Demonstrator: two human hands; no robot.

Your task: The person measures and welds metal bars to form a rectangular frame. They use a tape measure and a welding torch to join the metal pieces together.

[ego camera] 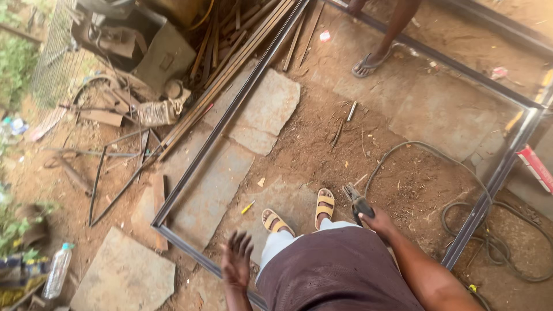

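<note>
We see a red-and-white flat box (pixel 537 167) at the right edge, outside the metal frame (pixel 230 112) | clear plastic bottle (pixel 57 269) lower left on the dirt | our right hand (pixel 377 222) fingers clenched around a dark welding holder (pixel 358 203), black cable (pixel 461 173) trailing behind | left hand (pixel 237 260) fingers spread, released, above the frame's near rail.

My left hand (pixel 237 260) was motion-blurred; the top edge cut another person's bare leg (pixel 391 29); my torso hid the grey metal frame's (pixel 219 124) near rail.
</note>
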